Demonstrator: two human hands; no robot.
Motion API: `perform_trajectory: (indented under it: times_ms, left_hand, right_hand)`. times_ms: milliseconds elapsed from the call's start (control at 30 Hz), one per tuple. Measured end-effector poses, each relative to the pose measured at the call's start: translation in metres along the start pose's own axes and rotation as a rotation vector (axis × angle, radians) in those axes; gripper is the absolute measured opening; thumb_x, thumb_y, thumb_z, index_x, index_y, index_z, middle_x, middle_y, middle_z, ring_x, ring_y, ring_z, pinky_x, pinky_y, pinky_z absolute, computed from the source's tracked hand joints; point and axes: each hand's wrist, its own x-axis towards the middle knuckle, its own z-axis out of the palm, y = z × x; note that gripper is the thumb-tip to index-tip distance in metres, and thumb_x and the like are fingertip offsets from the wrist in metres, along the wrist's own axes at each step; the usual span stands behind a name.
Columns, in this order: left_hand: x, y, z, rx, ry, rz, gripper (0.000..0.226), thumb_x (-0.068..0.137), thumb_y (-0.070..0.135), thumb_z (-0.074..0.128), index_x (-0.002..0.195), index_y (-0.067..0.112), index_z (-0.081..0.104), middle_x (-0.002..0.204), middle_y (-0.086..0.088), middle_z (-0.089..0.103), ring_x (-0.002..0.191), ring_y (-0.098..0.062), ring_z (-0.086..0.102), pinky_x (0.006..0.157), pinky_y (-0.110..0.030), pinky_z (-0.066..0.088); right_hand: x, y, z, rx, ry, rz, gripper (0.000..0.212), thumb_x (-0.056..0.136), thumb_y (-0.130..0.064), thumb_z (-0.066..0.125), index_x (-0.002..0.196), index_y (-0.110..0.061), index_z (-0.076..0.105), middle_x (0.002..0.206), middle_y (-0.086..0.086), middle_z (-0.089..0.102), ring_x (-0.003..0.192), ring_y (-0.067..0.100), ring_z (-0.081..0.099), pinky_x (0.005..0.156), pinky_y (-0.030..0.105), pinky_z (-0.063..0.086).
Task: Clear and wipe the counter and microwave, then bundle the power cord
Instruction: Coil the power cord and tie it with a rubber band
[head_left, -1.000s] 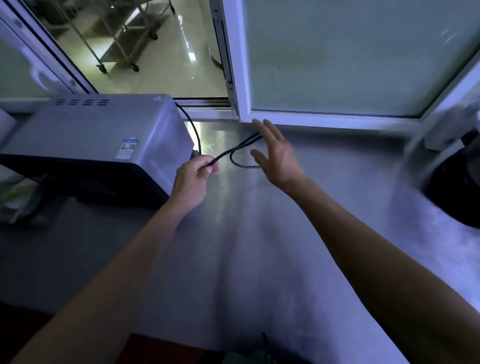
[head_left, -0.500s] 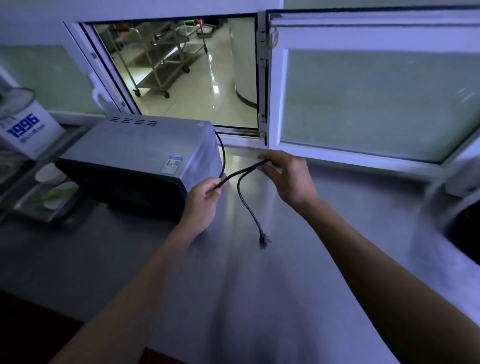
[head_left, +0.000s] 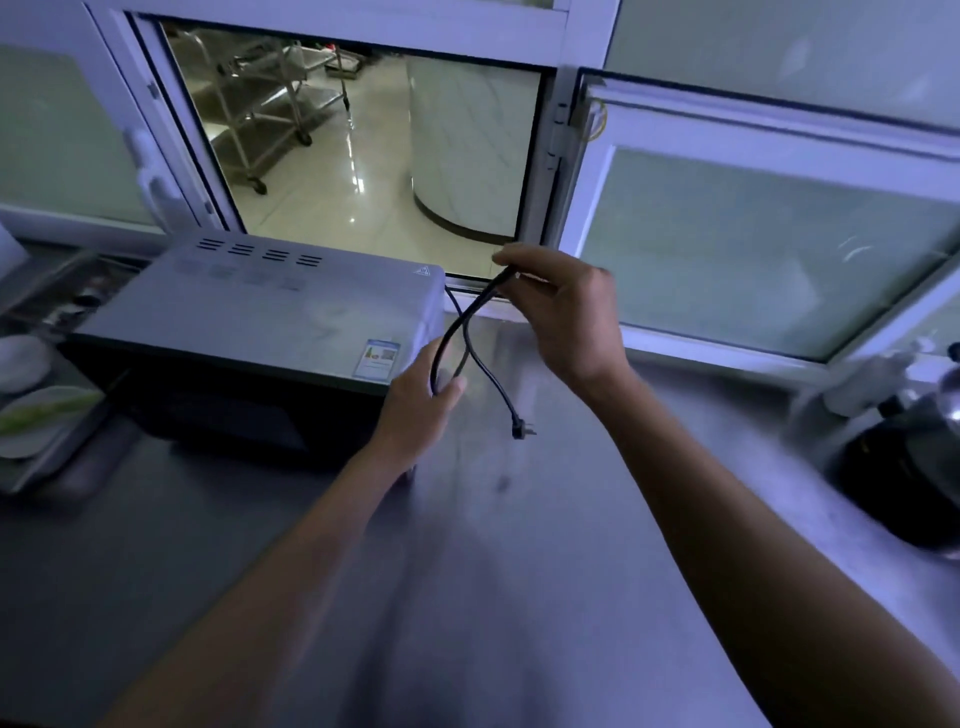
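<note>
Head view: I am looking down on a smooth brushed stainless-steel counter (head_left: 545, 597), dull grey with soft streaky reflections. At its back left a boxy silver-grey metal microwave (head_left: 270, 317) is sitting, with slotted vents along the rear of its flat top, a small coloured sticker near the front right corner, and a dark glossy front.

A thin black rubbery power cord (head_left: 470, 340) is running out from behind the microwave's right rear corner. I am seeing my right hand (head_left: 563, 317) raised above the counter, its thumb and fingers (head_left: 506, 257) pinching the top bend of the cord. From there two strands are dropping to my left hand (head_left: 415, 410), which is curling round them just beside the microwave's right side, thumb pressing the bottom of the loop. A third strand is crossing the others and hanging free between the hands, ending in a pronged black plug (head_left: 518, 431) just above or on the counter; I cannot tell which.

At far right a rounded black glossy pot (head_left: 893, 483) is resting.
</note>
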Motion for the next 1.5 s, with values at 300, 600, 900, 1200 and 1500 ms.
perform_trajectory:
  times_ms: [300, 600, 900, 1200, 1500]
  left_hand:
    - [0.058, -0.013, -0.027, -0.063, -0.112, 0.103, 0.092, 0.091, 0.035, 0.069, 0.159, 0.025, 0.008, 0.163, 0.006, 0.023, 0.148, -0.008, 0.024, 0.118, -0.03, 0.027]
    - [0.097, 0.017, -0.041, -0.221, -0.223, 0.17, 0.011, 0.089, 0.036, 0.068, 0.1, 0.032, 0.068, 0.082, 0.006, 0.074, 0.084, -0.019, 0.07, 0.083, -0.044, 0.057]
    - [0.113, 0.032, -0.034, -0.269, -0.442, 0.13, 0.009, 0.087, 0.019, 0.074, 0.078, 0.02, 0.072, 0.076, 0.004, 0.073, 0.071, -0.004, 0.064, 0.073, -0.012, 0.047]
    - [0.132, 0.042, -0.025, -0.354, -0.427, 0.175, 0.009, 0.095, 0.02, 0.066, 0.092, 0.019, 0.074, 0.083, 0.0, 0.074, 0.085, -0.008, 0.067, 0.085, -0.017, 0.049]
    - [0.151, 0.045, -0.003, -0.108, -0.318, 0.249, 0.018, 0.098, 0.028, 0.06, 0.092, 0.016, 0.072, 0.073, -0.006, 0.067, 0.05, 0.0, 0.043, 0.049, -0.017, 0.034]
  right_hand:
    - [0.027, -0.072, 0.012, 0.187, 0.215, 0.018, 0.024, 0.087, 0.006, 0.066, 0.104, -0.009, 0.075, 0.088, -0.005, 0.076, 0.086, 0.003, 0.073, 0.078, 0.017, 0.055]
    - [0.036, -0.076, -0.017, 0.104, 0.396, 0.065, 0.019, 0.083, -0.002, 0.071, 0.096, -0.014, 0.077, 0.085, -0.008, 0.077, 0.082, 0.007, 0.072, 0.082, 0.028, 0.058]
    - [0.024, 0.02, -0.066, 0.43, 0.641, 0.46, 0.012, 0.093, 0.001, 0.062, 0.102, -0.002, 0.07, 0.087, 0.013, 0.072, 0.084, 0.025, 0.073, 0.079, 0.033, 0.06]
    - [0.007, 0.103, -0.059, 0.475, 0.622, 0.737, 0.011, 0.094, -0.002, 0.064, 0.103, -0.004, 0.069, 0.089, 0.016, 0.069, 0.078, 0.023, 0.071, 0.072, 0.031, 0.061]
    - [0.009, 0.095, -0.048, -0.458, 0.085, 0.392, 0.06, 0.09, -0.013, 0.07, 0.146, -0.022, 0.049, 0.141, 0.004, 0.055, 0.109, 0.021, 0.058, 0.098, 0.029, 0.045]
